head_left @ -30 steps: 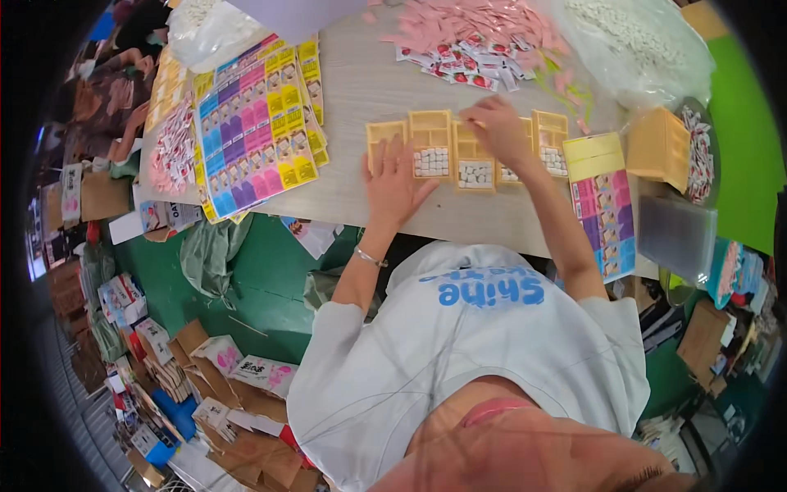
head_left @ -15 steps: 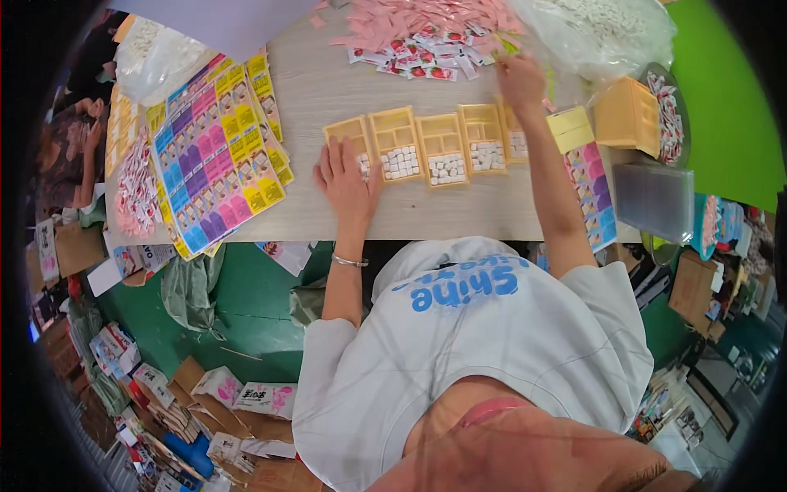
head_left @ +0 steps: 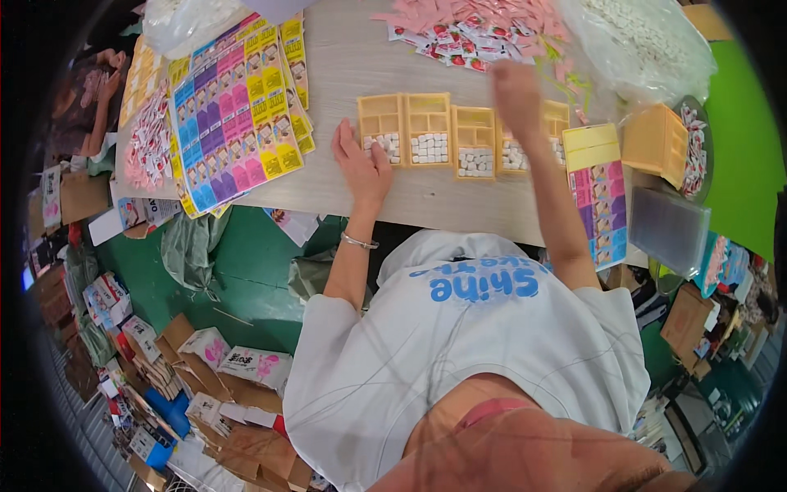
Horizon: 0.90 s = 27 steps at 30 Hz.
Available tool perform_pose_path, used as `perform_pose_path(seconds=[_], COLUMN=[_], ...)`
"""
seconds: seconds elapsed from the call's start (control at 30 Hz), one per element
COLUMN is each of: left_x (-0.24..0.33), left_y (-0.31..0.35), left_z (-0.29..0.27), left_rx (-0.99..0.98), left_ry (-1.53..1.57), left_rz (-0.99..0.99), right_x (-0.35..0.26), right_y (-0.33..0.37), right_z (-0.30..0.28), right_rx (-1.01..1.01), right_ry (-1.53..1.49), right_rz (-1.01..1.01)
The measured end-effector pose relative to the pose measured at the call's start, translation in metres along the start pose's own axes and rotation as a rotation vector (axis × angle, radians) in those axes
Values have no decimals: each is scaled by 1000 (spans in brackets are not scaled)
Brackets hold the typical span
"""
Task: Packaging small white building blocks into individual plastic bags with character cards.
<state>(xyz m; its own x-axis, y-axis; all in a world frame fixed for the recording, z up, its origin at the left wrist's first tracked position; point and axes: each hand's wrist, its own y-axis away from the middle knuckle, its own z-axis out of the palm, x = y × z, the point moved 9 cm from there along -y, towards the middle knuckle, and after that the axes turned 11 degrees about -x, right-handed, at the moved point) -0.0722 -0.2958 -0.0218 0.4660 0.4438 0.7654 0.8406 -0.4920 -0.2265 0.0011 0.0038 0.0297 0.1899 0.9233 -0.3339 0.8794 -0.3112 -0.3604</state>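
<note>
The left hand sits with its fingers loosely spread around the near left corner of the leftmost yellow tray, some along its outer side and one digit over its near edge. The right hand is curled, its fingers drawn in, in front of the fourth tray from the left; motion blurs it, and I cannot tell whether it holds anything. Five such trays stand in a row across the middle of the table, between and beneath the hands, with white pieces in their near compartments. The third tray juts closer to the person than the second, and the fifth is partly hidden by the right forearm. Between the row and the table's front edge runs a strip of open tabletop, and a wider stretch lies left of the left hand, up to overlapping printed card sheets. Beyond the trays, a narrower band leads to red-and-white sachets and a heap of pink strips. Room is tight on the right: another card sheet lies just beside the fifth tray, overhanging the front edge, with upright yellow trays and a bulging plastic bag farther out.
</note>
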Motion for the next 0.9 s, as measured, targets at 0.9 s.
perform_pose_path(seconds=[0.9], left_x=[33], left_y=[-163], left_z=[46], left_rx=[-327], left_ry=[-391], left_rz=[222], right_x=[29], right_y=[-143], right_z=[71], right_rx=[-94], right_ry=[116], right_rz=[-135])
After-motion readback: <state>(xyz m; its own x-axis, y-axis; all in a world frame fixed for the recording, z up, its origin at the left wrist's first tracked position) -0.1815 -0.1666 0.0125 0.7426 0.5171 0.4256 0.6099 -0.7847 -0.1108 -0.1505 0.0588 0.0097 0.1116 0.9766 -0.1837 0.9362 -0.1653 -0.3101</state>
